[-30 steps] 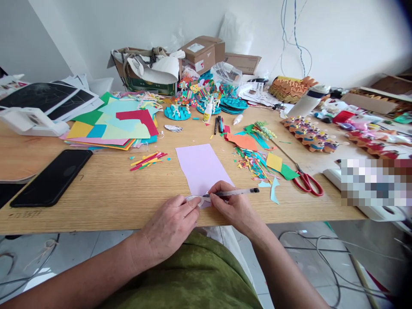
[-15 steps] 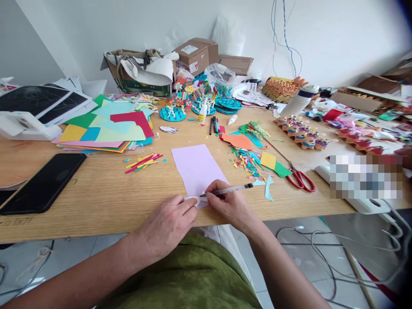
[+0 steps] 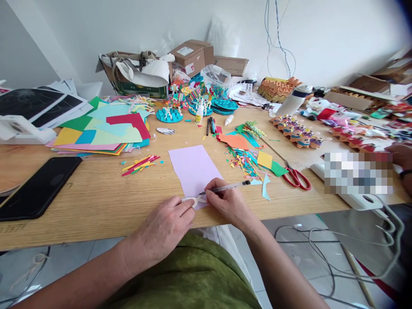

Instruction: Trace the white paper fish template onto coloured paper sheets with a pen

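Observation:
A sheet of lilac paper [image 3: 196, 167] lies at the table's front edge. On its near end sits a small white paper cutout [image 3: 193, 201], thin and fish-like in outline. My left hand [image 3: 169, 219] pins the cutout down, thumb and fingers closed together over its left part. In my right hand [image 3: 227, 201] a pen with a clear barrel [image 3: 236, 186] is pinched, its dark tip touching down by the cutout's edge. My right fingers hide part of the cutout and the sheet's right side.
Coloured paper sheets [image 3: 112, 128] and a black phone [image 3: 41, 184] lie left. Paper strips [image 3: 140, 164] sit nearer. Paper scraps [image 3: 246, 159], red-handled scissors [image 3: 298, 178] and a white power strip [image 3: 360, 198] are right. A glue bottle [image 3: 199, 115] stands behind. Another person's hand [image 3: 402, 155] shows far right.
The pen tip has shifted slightly along the cutout's edge. The view has turned a little to the right, and more of the other person's hand shows at the right edge.

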Tool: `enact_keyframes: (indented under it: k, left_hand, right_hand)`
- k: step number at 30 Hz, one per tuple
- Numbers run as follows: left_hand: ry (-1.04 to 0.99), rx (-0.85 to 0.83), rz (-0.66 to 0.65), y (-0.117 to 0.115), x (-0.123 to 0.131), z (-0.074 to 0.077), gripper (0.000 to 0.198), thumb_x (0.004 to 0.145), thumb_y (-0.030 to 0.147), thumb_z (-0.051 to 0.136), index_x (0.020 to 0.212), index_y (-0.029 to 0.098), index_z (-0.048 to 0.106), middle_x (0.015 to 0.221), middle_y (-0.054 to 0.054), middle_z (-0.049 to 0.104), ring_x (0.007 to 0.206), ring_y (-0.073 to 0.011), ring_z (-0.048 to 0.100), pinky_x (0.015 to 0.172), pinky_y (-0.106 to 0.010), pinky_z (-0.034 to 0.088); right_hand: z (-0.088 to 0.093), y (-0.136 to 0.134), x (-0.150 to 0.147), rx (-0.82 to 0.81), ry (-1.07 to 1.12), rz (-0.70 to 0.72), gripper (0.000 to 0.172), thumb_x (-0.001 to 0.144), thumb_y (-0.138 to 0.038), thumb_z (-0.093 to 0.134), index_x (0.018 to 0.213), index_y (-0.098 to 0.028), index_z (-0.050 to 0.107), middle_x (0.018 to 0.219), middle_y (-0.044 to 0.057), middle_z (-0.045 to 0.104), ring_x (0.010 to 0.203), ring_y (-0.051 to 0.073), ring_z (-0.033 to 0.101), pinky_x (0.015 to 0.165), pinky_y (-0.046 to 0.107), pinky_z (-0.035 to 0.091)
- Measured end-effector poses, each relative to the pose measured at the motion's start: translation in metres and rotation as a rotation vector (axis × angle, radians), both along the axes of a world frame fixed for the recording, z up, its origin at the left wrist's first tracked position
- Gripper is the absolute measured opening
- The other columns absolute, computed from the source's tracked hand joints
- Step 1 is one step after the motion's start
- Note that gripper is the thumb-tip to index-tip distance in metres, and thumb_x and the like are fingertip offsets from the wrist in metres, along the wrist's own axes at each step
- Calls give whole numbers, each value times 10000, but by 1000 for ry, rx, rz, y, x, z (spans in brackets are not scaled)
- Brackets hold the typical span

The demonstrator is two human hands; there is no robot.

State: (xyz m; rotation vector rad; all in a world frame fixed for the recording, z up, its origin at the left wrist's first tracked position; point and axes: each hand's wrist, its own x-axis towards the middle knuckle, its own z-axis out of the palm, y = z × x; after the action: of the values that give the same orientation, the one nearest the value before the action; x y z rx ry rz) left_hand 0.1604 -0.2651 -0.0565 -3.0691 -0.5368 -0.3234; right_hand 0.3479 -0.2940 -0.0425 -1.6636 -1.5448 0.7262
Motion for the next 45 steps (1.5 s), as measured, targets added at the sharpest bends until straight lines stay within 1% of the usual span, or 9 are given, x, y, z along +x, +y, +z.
enact_keyframes:
  k: [7, 14, 20, 26, 30, 35, 38, 41, 45]
  left_hand:
    - [-15, 18, -3, 0, 1, 2, 140, 882, 151, 427, 881, 149, 566, 1094, -57, 572, 898, -194, 515, 815, -356, 436]
    - [-63, -39, 1, 1, 1, 0, 149, 882, 145, 416, 859, 161, 563, 1065, -55, 584, 919, -186, 529, 804, -354, 430]
    - [-62, -44, 11, 1, 1, 2, 100, 859, 151, 464, 889, 162, 558, 1086, -45, 582, 900, -195, 520, 792, -354, 433]
    - [-57, -43, 6, 2, 1, -1, 127, 872, 145, 435, 894, 158, 559, 1091, -46, 580, 917, -192, 522, 813, -356, 431]
    - [-56, -42, 15, 1, 2, -1, 121, 854, 152, 474, 941, 157, 557, 1102, -49, 578, 922, -195, 518, 828, -357, 430]
    - [-30, -46, 28, 2, 5, 1, 297, 843, 183, 509, 1137, 145, 492, 1118, -64, 575, 942, -208, 518, 813, -350, 436]
    - [-17, -43, 27, 3, 8, 2, 341, 848, 202, 508, 1179, 128, 468, 1122, -76, 575, 959, -215, 518, 806, -347, 436]
    - [-8, -66, 59, 3, 10, 3, 388, 839, 220, 529, 1208, 128, 450, 1109, -72, 573, 940, -212, 518, 799, -344, 438]
    - [10, -81, 84, 3, 13, 4, 404, 813, 220, 566, 1193, 126, 470, 1055, -53, 577, 887, -204, 509, 781, -349, 446]
  right_hand:
    - [-4, 1, 2, 19, 11, -10, 69, 744, -188, 442, 702, -198, 495, 577, -37, 508, 538, 115, 462, 522, 227, 354]
    - [-6, 1, 2, 29, 8, -42, 62, 757, -203, 450, 703, -206, 480, 555, -46, 495, 515, 115, 452, 514, 229, 346]
    - [-7, 1, 1, 39, 28, -43, 63, 756, -204, 448, 702, -206, 479, 543, -47, 497, 509, 116, 456, 507, 228, 351]
    - [-6, 0, 0, 41, 12, -69, 55, 750, -197, 449, 705, -204, 480, 535, -47, 493, 499, 113, 448, 493, 224, 347]
    - [-7, -2, 0, 46, -27, -53, 60, 761, -189, 448, 714, -202, 484, 557, -42, 495, 514, 111, 447, 500, 221, 349]
    - [-8, -4, -1, 78, -60, -54, 69, 779, -204, 446, 724, -202, 487, 561, -44, 469, 499, 102, 415, 475, 213, 329]
    - [-8, -5, 0, 86, -52, -51, 66, 776, -204, 450, 718, -201, 482, 561, -44, 462, 504, 104, 416, 475, 213, 330]
    - [-10, -5, 1, 100, -8, -75, 58, 773, -204, 450, 724, -201, 482, 577, -39, 472, 522, 111, 438, 495, 218, 351]
    - [-11, -5, 1, 97, 36, -89, 55, 772, -208, 448, 732, -200, 485, 581, -38, 479, 527, 115, 448, 507, 224, 365]
